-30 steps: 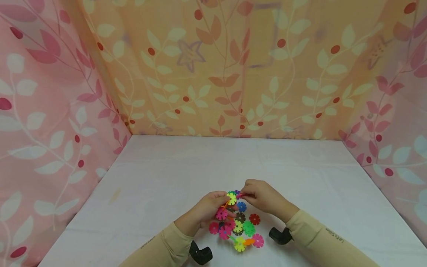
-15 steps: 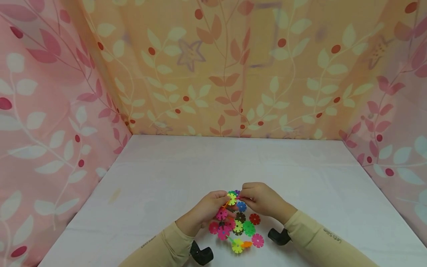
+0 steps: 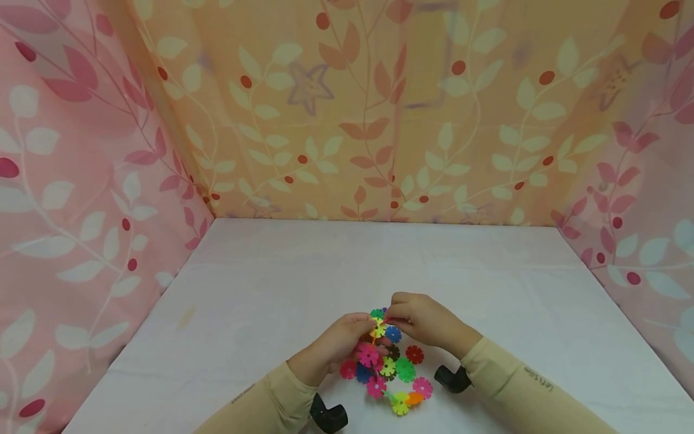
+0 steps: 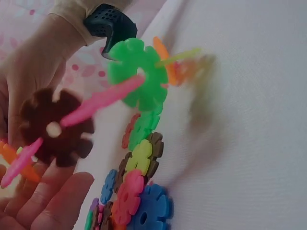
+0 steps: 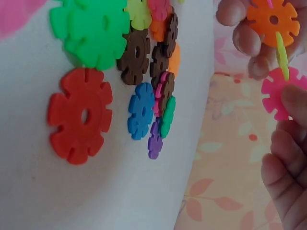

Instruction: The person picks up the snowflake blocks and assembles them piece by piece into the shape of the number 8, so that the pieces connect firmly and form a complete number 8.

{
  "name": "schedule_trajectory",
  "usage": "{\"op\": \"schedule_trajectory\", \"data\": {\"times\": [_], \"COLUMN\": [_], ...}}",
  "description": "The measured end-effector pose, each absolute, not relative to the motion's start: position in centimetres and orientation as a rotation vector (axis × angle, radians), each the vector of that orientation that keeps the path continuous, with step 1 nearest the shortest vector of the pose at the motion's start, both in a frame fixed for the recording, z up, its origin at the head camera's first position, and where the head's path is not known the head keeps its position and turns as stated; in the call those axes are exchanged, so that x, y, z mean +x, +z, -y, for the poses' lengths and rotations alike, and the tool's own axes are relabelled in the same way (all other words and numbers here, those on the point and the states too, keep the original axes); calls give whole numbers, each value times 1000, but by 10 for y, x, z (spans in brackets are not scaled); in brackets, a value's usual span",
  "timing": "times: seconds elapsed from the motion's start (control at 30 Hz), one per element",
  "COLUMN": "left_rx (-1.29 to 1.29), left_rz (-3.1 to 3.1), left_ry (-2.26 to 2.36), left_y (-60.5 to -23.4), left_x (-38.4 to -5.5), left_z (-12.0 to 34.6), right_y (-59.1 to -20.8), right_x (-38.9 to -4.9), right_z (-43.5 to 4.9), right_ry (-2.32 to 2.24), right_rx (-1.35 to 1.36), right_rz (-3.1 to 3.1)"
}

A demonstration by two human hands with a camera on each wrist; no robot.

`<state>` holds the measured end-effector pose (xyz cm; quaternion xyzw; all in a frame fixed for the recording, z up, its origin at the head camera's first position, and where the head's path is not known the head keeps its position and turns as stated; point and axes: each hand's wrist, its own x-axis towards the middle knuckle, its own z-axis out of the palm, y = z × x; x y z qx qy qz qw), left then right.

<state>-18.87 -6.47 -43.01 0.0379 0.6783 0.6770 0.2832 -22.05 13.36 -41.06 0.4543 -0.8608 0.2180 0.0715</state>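
A chain of slotted plastic snowflake discs hangs from my left hand (image 3: 338, 337), which grips it near a yellow disc (image 3: 378, 328). My right hand (image 3: 428, 319) pinches a pink disc (image 5: 278, 91) at the chain's upper end. That disc joins a yellow-green disc (image 5: 282, 57) seen edge-on, which meets an orange disc (image 5: 273, 21) by the left fingers. Lower down, the chain includes a brown disc (image 4: 57, 127), an edge-on pink disc (image 4: 103, 100) and a green disc (image 4: 139, 72). The left palm is hidden in the head view.
Loose discs lie on the white table (image 3: 271, 271) beneath the hands, among them a red disc (image 5: 81, 115), a blue disc (image 5: 141, 111) and a purple disc (image 5: 155, 141). Black wrist mounts sit at the left (image 3: 328, 416) and right sleeves. Patterned curtains (image 3: 347, 120) enclose the table.
The hanging chain has swung a little right, uncovering a dark blue disc below. The right hand has shifted slightly left toward the left hand, still pinching the pink disc.
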Motion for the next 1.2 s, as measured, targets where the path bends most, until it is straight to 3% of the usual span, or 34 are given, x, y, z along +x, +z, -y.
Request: {"op": "schedule_trajectory", "data": {"times": [0.3, 0.6, 0.9, 1.2], "left_rx": [127, 135, 136, 105], "left_rz": [-1843, -1928, -1955, -1923], "left_ry": [1792, 1742, 1744, 1788], "left_y": [-434, -438, -436, -433], "left_x": [-191, -194, -194, -194], "left_z": [62, 63, 65, 67], "right_y": [-409, -419, -437, -422], "right_x": [-220, -221, -218, -225], "right_z": [-137, -152, -159, -160], "right_ry": [718, 713, 652, 1054], "right_rx": [1452, 1251, 1288, 1173], "right_rz": [2722, 3146, 3226, 3083]}}
